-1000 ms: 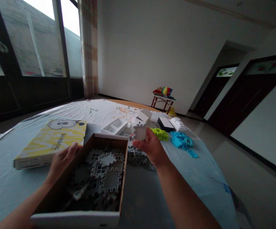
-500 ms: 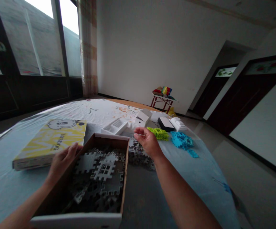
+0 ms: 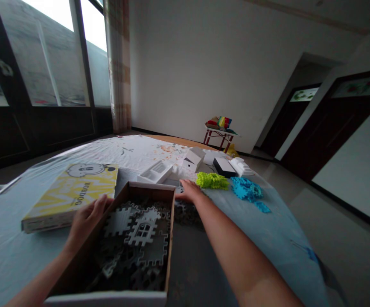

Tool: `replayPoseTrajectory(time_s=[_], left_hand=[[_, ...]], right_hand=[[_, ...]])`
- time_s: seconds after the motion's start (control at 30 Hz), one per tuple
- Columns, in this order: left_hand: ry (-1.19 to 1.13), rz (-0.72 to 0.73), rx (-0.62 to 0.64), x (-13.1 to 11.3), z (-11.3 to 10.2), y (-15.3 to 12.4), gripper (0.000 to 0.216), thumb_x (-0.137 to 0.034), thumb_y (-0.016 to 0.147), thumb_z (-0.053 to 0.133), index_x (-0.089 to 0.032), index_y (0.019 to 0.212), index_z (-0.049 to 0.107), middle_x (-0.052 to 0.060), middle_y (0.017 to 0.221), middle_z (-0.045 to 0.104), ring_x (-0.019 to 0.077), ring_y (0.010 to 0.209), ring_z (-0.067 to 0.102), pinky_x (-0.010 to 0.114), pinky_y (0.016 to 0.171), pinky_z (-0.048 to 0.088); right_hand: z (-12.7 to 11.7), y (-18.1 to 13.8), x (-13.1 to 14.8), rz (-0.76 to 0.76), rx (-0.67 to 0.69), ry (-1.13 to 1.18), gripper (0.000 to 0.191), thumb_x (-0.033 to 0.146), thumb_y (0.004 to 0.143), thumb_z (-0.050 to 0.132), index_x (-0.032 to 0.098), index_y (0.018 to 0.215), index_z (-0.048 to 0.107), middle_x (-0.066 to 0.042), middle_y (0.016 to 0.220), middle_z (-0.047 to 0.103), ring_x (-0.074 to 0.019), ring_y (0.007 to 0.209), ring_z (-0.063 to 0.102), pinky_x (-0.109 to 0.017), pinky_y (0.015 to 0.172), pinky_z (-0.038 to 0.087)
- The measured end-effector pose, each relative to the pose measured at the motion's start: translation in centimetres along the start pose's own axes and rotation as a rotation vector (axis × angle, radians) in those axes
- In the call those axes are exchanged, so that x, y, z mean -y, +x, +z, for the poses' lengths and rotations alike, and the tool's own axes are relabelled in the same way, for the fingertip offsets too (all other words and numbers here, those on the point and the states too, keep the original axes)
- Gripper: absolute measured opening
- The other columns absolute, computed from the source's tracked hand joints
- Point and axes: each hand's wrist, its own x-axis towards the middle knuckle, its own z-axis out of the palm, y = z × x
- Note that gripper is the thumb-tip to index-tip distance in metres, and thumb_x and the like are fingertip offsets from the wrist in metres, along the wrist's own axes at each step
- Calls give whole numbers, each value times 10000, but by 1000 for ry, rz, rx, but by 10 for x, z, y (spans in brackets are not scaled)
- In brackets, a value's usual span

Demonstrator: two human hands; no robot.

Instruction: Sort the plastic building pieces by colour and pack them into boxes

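Note:
In front of me is a cardboard box (image 3: 120, 297) with a white outside and brown inside. It holds many grey interlocking plastic building pieces, a window-shaped piece (image 3: 144, 230) on top. My left hand (image 3: 88, 219) is closed along the box's left wall, its fingertips near the upper edge. At the far right corner, my right hand (image 3: 190, 190) reaches in beside the wall with fingers apart, some partly hidden. Below it lies a pile of grey pieces (image 3: 187, 214) on the table, partly covered by that hand and forearm.
A yellow-and-white box lid (image 3: 72, 196) lies left. Lime-green pieces (image 3: 212, 181) and blue pieces (image 3: 247, 189) sit to the right. Behind are a white tray (image 3: 155, 172), a white box (image 3: 193, 159) and a black-sided box (image 3: 225, 167), all on the cloth-covered table (image 3: 245, 238).
My right hand has moved slightly left and down, closer to the box's far right corner and the grey pile. My left hand stays at the box's left wall.

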Motion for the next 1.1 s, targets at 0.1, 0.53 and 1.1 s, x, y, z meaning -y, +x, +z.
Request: replayPoseTrajectory(time_s=[0.1,0.53,1.1], left_hand=[[-23,2,25,0,0,0,453,-589,636,536,-154,653,662,12,572,632,179,562,539,246,517,408],[-4,-38,-2,5,-1,4,516,-641,572,558,-144,662,661,9,570,633,171,560,534,234,494,406],[-58,-42,38,10,-1,3,469,-609,622,556,-161,718,654,-13,596,634,160,582,530,227,526,398]], right_hand=[[3,2,0,28,36,-44,698,472,551,720,227,1174,521,-126,1204,536,-324,1121,476,-448,918,345],[-6,-24,-10,-43,-83,110,858,342,495,801,194,1249,420,-110,1106,582,-237,1001,557,-353,866,405],[-31,-77,-16,-58,-443,305,356,459,839,451,149,714,576,-62,631,608,-186,626,577,-267,595,419]])
